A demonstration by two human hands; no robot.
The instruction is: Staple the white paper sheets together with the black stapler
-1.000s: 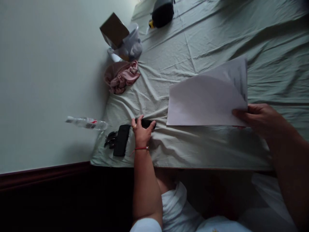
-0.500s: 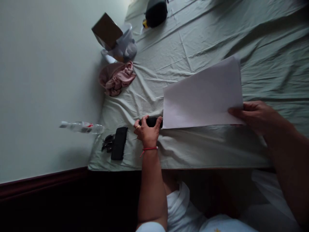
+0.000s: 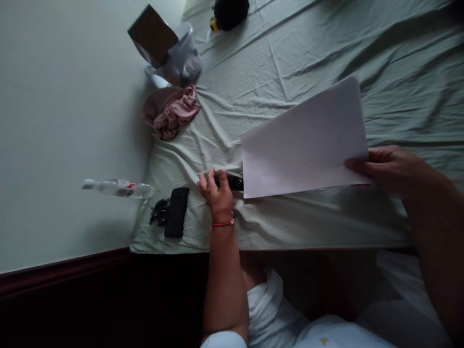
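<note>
My left hand is around the left end of a black object, seemingly a stapler, on the cloth. Its fingers and thumb cover part of it, so the full shape is hidden. The object's right end meets the lower left edge of some white paper; whether the paper sits inside its jaw I cannot see. At the paper's lower right corner, my right hand pinches it between thumb on top and fingers beneath. The paper is held slightly raised at that side.
Left of my left hand lie a black phone and a bunch of dark keys. A clear plastic bottle is by the wall. Farther back are pink cloth, a box in a plastic tub, and a black case.
My left hand has slid slightly left on the black object, showing more of its right end. The right hand still holds the paper, which has tilted a little.
</note>
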